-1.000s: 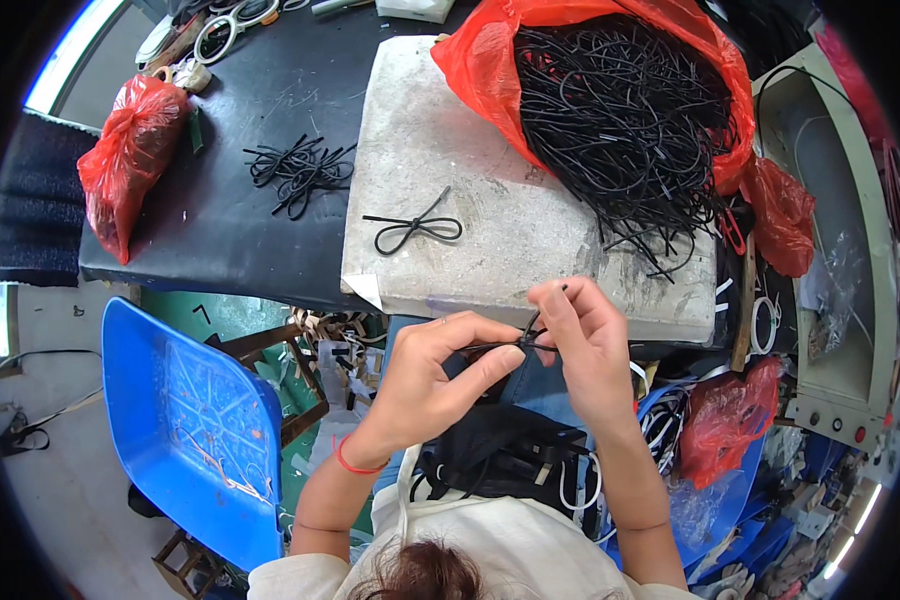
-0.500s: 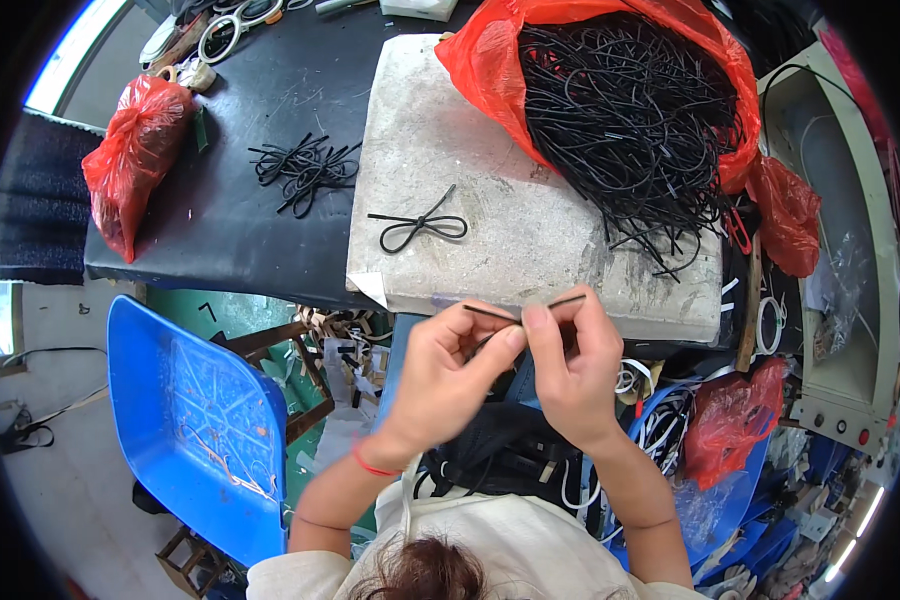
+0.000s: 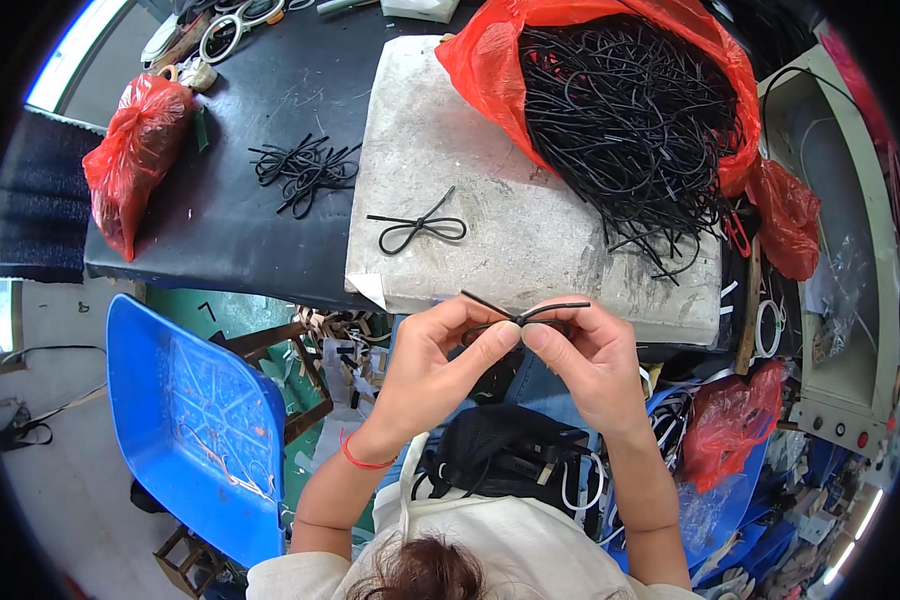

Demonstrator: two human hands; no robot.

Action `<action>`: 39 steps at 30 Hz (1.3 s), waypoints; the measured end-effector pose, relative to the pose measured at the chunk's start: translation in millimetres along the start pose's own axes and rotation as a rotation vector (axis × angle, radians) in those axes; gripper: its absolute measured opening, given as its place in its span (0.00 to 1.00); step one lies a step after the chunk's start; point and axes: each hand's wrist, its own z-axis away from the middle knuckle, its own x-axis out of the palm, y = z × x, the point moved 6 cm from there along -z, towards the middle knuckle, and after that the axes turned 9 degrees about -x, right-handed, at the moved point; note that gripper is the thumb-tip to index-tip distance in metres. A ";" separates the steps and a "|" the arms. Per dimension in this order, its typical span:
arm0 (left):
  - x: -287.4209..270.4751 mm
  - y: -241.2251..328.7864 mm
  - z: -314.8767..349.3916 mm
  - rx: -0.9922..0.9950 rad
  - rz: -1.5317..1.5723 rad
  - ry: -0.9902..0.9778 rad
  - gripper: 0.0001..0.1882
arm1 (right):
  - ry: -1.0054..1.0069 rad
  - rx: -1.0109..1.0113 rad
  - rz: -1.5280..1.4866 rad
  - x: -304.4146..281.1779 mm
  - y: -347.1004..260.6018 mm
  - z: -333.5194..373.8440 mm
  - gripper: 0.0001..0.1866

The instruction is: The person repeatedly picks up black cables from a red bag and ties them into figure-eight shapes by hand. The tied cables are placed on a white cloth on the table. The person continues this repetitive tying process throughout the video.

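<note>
While both hands (image 3: 515, 365) pinch black cord (image 3: 523, 316), red bag (image 3: 610, 90) beyond.

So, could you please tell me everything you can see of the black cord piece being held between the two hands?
The black cord piece is thin, dark and rubbery-looking, crossed at its middle as if knotted. Two short free ends stick out, one up and to the left, one to the right. The left hand and right hand pinch it at the crossing with thumbs and forefingers, holding it just in front of the near edge of the grey slab. Any loops below are hidden by the fingers. Nothing else touches it.
</note>
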 end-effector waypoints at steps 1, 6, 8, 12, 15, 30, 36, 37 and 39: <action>0.7 0.5 0.6 -0.056 0.040 -0.018 0.09 | -0.010 -0.007 -0.018 1.3 -0.4 0.2 0.08; -1.0 -2.6 2.0 -0.139 0.073 -0.031 0.09 | -0.054 0.027 0.037 2.0 3.0 2.1 0.09; -2.9 -5.8 2.6 -0.157 0.056 -0.017 0.09 | -0.057 0.035 0.025 3.6 3.0 2.4 0.09; -4.0 -4.9 2.2 -0.081 0.095 0.019 0.11 | -0.029 0.078 -0.095 3.0 12.4 0.1 0.10; 10.1 -0.1 0.1 0.023 0.300 0.073 0.13 | 0.065 0.072 -0.256 8.5 16.2 -1.0 0.10; 11.8 13.2 0.9 -0.028 0.198 -0.123 0.11 | -0.007 -0.167 -0.060 16.0 -20.8 -16.4 0.08; 12.6 9.6 3.1 -0.026 0.231 -0.110 0.11 | 0.107 -0.152 0.042 16.3 -13.9 -11.5 0.08; 13.0 9.0 2.8 -0.035 0.219 -0.118 0.11 | 0.113 -0.143 0.041 16.2 -13.0 -11.2 0.08; 13.6 7.6 2.4 -0.054 0.194 -0.134 0.11 | 0.128 -0.138 0.020 15.3 -12.4 -11.0 0.09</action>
